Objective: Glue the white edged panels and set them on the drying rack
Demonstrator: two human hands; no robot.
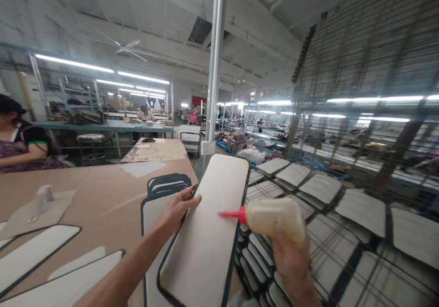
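At a brown table (106, 192), your left hand (179, 209) pinches one white panel (209, 238); your right hand (291, 263), fingers blurred, grips one bottle (274, 215).

This is a factory workshop: a big hall under a high ceiling (164, 5), lit by rows of tube lights (74, 63). A person in a dark cap (24, 147) is at the left, and another (146, 113) is at a worktop (137, 126) farther back. Many similar pale panels (320, 189) with dark edges lie on wire racking (356, 64), a stool (91, 137) stands nearby, and a squeeze bottle (274, 215) has a red nozzle.
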